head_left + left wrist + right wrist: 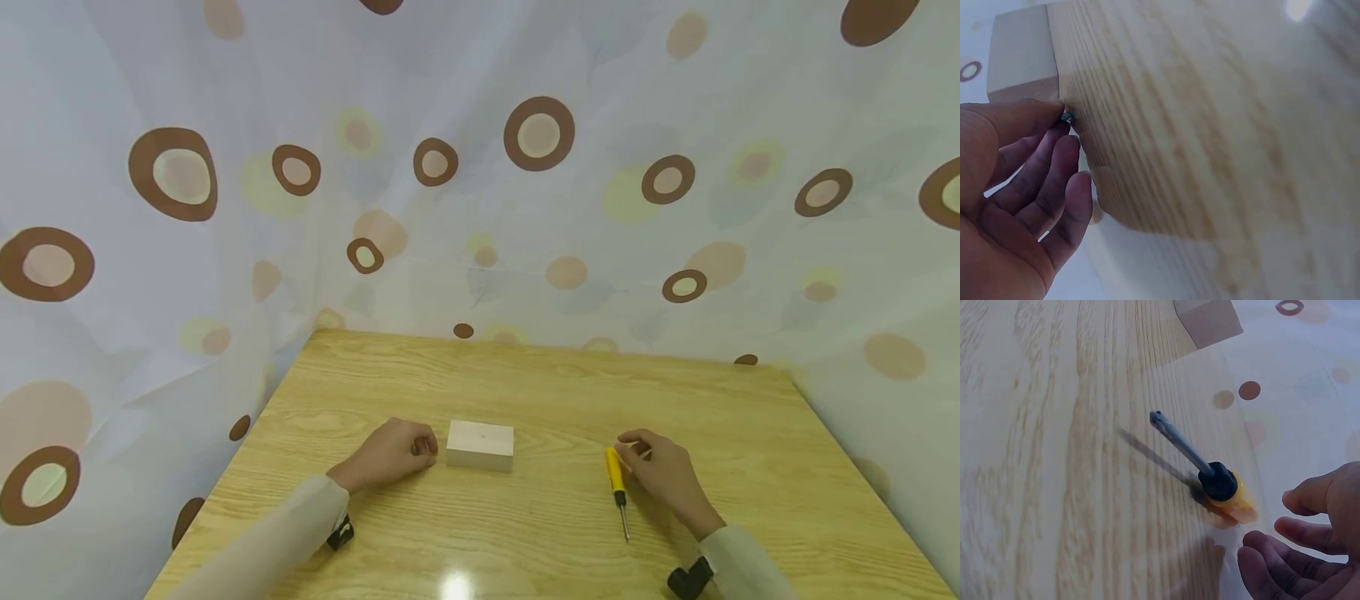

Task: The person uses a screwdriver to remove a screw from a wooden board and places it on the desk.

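Observation:
Beside the left end of a pale rectangular block point(480, 450), my left hand point(393, 452) is low over the table. Between its thumb and forefinger it pinches a small shiny screw point(1067, 117), of which only a bit shows. The block's top has a small dark hole near its middle. To the right lies a screwdriver point(616, 477) with a yellow handle, black collar and metal shaft, its tip toward me. My right hand point(663, 475) hovers at the handle end with loosely bent fingers. In the right wrist view those fingers point(1297, 532) are apart from the handle.
Everything rests on a light wooden table point(540, 533). A white curtain point(480, 208) with brown and beige spots hangs behind the table and along both sides. Black wrist straps show at both cuffs.

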Demonstrator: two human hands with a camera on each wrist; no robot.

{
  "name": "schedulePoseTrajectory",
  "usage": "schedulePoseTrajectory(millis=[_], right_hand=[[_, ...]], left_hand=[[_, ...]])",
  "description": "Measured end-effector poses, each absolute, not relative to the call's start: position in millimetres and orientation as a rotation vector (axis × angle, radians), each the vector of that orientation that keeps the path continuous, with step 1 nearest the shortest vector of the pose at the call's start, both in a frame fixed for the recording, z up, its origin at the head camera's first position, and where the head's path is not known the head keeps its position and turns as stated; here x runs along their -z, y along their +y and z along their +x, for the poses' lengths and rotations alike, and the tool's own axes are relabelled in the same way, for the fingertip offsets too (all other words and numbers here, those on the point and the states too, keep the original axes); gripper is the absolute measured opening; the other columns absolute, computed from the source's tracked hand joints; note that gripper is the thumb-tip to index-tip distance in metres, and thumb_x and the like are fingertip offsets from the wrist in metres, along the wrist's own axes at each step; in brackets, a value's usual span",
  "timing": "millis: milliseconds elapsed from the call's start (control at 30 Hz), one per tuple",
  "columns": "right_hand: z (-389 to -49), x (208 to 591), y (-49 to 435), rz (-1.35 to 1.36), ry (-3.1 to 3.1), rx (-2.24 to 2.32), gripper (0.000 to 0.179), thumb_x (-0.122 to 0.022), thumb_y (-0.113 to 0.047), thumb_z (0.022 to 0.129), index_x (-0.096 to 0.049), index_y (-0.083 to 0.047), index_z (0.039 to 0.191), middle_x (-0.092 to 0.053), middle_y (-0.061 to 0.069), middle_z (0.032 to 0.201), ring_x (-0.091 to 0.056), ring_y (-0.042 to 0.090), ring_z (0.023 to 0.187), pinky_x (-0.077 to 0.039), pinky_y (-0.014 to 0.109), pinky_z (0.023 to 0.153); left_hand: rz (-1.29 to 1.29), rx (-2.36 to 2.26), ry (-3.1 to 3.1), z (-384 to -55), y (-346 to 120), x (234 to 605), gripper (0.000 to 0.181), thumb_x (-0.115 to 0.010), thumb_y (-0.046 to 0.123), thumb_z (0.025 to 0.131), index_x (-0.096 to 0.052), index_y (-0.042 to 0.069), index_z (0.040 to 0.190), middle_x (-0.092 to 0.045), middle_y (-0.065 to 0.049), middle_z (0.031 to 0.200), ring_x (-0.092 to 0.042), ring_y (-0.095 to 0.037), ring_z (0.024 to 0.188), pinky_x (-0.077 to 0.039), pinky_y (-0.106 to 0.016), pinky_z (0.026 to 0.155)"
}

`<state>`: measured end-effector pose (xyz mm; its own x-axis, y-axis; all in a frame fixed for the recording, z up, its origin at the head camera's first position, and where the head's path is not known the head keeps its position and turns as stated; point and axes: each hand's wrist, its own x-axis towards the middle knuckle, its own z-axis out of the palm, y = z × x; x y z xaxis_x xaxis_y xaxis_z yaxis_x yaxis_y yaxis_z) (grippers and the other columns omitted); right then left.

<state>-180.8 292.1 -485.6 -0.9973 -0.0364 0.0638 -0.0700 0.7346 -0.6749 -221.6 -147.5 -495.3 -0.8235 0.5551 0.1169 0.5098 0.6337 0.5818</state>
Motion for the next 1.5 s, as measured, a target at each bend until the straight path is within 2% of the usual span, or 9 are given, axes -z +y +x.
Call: schedulePoseTrajectory(millis=[400, 967, 1500], right_hand=[[-175, 484, 290, 0.097, -2.865, -1.163, 0.036, -0.064, -0.026, 0.105, -0.067, 0.002, 0.127, -0.068, 0.013, 0.103, -0.068, 0.016, 0.071, -0.056, 0.028, 0.059], [-179, 493, 293, 0.088, -2.868, -1.152, 0.032, -0.063, -0.023, 0.104, -0.068, 0.001, 0.125, -0.070, 0.011, 0.099, -0.066, 0.015, 0.071, -0.055, 0.028, 0.058], [-180, 493, 292, 0.090, -2.874, -1.141, 0.034, -0.063, -0.023, 0.104, -0.067, 0.001, 0.128, -0.070, 0.012, 0.102, -0.066, 0.014, 0.072, -0.054, 0.028, 0.057]], left_hand=[[0.693, -0.843, 2.976, -220, -151, 491, 0.012, -0.078, 0.009, 0.090, -0.073, 0.013, 0.080, -0.068, 0.006, 0.076, -0.061, -0.006, 0.067, -0.054, -0.028, 0.062], [0.584, -0.878, 3.014, -219, -151, 491, 0.014, -0.079, 0.008, 0.089, -0.072, 0.011, 0.077, -0.066, 0.005, 0.071, -0.057, -0.006, 0.060, -0.051, -0.026, 0.057], [0.595, -0.879, 3.005, -219, -152, 491, 0.014, -0.079, 0.010, 0.089, -0.072, 0.012, 0.078, -0.068, 0.004, 0.075, -0.060, -0.007, 0.065, -0.054, -0.031, 0.063]])
